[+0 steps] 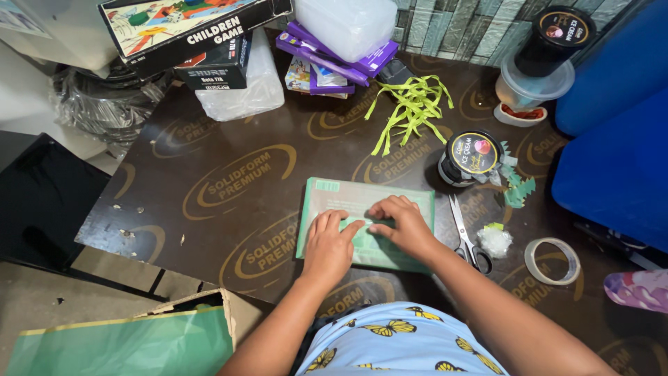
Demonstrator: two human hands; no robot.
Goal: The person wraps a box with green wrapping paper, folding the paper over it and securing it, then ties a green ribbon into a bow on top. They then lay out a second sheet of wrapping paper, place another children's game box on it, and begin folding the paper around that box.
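A flat rectangular green sheet of paper (348,197) lies on the dark brown board (229,139) in front of me. My left hand (330,242) rests palm down on its near left part, fingers spread a little. My right hand (403,223) presses on the middle of the sheet, fingertips pointing left and touching my left forefinger. Neither hand grips anything; both lie flat on the paper. Scissors (465,233) lie just right of the sheet, beside my right wrist.
A black round tub (471,157) and green paper scraps (518,186) sit right of the sheet, a tape roll (552,260) near right. Yellow-green strips (410,108), purple boxes (327,52), a game box (181,28) and stacked tubs (543,63) line the back. Blue seat (619,153) at right.
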